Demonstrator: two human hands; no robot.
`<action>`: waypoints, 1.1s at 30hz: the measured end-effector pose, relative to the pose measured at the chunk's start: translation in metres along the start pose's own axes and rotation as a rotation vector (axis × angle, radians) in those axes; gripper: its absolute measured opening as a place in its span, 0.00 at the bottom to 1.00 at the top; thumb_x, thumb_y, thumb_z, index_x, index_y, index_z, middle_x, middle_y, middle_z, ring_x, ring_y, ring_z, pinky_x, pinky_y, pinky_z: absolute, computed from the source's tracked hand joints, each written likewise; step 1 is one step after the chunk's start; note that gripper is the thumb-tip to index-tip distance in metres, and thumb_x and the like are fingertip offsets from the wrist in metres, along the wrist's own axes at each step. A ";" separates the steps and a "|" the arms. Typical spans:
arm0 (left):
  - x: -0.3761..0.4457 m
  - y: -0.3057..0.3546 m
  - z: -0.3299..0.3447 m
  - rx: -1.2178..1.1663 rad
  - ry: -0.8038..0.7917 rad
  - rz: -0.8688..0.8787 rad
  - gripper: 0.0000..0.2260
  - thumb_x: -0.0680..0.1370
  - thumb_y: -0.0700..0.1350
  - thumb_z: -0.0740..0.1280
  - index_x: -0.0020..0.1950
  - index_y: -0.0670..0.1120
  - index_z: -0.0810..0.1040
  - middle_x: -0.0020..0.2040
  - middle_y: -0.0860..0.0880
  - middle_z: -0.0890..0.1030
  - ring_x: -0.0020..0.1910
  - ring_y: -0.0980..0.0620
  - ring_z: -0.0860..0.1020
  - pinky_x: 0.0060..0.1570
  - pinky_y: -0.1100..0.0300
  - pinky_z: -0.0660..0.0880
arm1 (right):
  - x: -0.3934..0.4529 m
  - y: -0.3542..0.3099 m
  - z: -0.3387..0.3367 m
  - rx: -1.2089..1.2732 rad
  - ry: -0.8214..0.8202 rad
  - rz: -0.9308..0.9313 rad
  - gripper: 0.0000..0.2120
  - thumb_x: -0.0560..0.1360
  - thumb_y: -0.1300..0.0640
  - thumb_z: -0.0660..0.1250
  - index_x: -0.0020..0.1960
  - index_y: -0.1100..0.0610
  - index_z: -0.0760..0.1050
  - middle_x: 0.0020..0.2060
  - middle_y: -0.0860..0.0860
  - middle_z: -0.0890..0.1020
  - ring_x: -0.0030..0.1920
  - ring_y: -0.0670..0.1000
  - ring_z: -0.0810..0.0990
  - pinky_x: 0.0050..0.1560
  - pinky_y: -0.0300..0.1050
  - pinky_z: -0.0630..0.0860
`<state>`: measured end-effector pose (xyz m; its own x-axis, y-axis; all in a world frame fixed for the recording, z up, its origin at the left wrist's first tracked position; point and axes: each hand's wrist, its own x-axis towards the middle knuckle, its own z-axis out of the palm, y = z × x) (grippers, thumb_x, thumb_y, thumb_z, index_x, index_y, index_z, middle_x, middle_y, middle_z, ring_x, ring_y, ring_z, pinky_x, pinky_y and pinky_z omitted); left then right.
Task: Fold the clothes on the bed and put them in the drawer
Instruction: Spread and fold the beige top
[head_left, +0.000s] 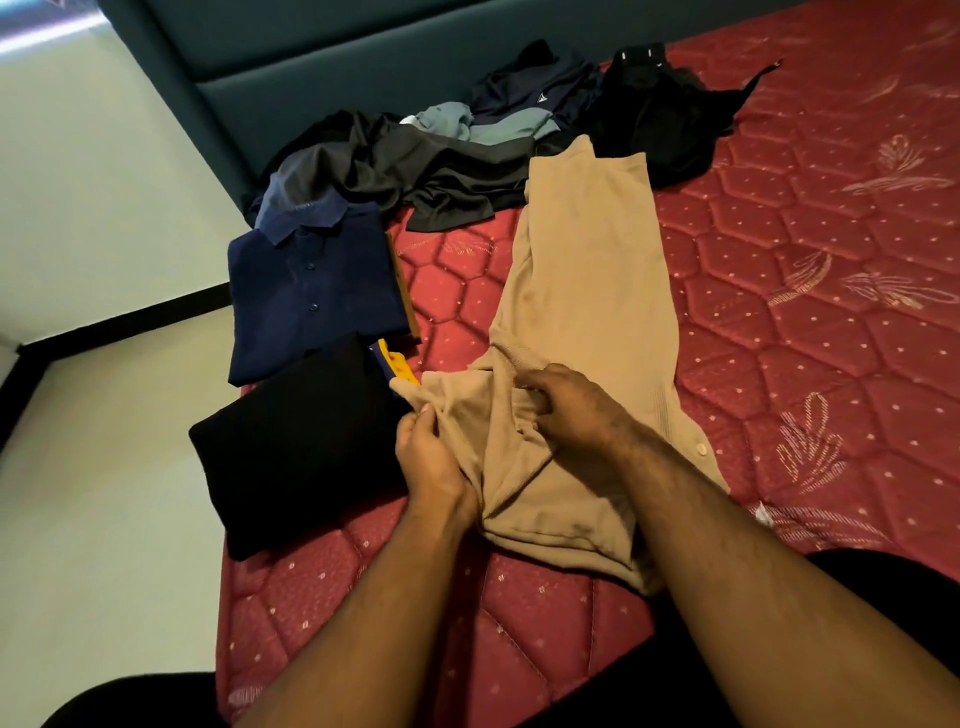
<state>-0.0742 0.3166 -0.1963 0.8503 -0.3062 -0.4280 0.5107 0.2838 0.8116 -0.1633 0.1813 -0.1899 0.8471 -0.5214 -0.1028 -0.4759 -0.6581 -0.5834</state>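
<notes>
Beige ribbed shirt (582, 291) in hand on red quilted mattress (810, 270).
Left hand (431, 457) pinches its near-left edge; right hand (571, 410) grips the bunched collar area. Folded black garment (296, 452) just left; open mattress right.

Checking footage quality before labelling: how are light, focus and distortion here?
Head view: dim, warm light; the black folded garment and far dark clothes pile lose detail; wide-angle bends the mattress edges; both hands gripping the beige garment look reasonably sharp.

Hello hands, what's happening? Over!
Left hand and right hand both grip the tan button-up shirt. Two folded dark shirts beside it. Nothing blocking.
</notes>
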 end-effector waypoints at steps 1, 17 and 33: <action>0.002 0.001 -0.001 -0.069 -0.034 -0.012 0.08 0.79 0.46 0.62 0.49 0.45 0.78 0.49 0.39 0.81 0.51 0.40 0.80 0.60 0.40 0.74 | -0.002 0.001 -0.005 -0.001 0.009 -0.001 0.22 0.73 0.63 0.67 0.66 0.53 0.75 0.57 0.52 0.75 0.58 0.54 0.75 0.58 0.47 0.73; -0.025 -0.036 0.009 1.434 -0.911 0.733 0.25 0.79 0.49 0.52 0.75 0.44 0.67 0.74 0.47 0.68 0.76 0.48 0.61 0.76 0.53 0.50 | -0.046 0.022 -0.059 -0.009 0.064 0.501 0.16 0.75 0.52 0.67 0.61 0.55 0.74 0.55 0.55 0.80 0.53 0.56 0.78 0.54 0.49 0.76; -0.054 -0.060 0.010 1.532 -1.006 0.843 0.15 0.82 0.47 0.56 0.67 0.43 0.71 0.69 0.44 0.73 0.72 0.46 0.65 0.76 0.49 0.54 | -0.033 0.051 -0.044 0.109 0.254 0.525 0.13 0.75 0.56 0.63 0.57 0.57 0.78 0.56 0.59 0.80 0.53 0.59 0.79 0.54 0.50 0.77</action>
<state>-0.1523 0.3074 -0.2177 0.1361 -0.9891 0.0565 -0.8694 -0.0918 0.4855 -0.2264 0.1412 -0.1811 0.4156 -0.8845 -0.2121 -0.7774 -0.2244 -0.5876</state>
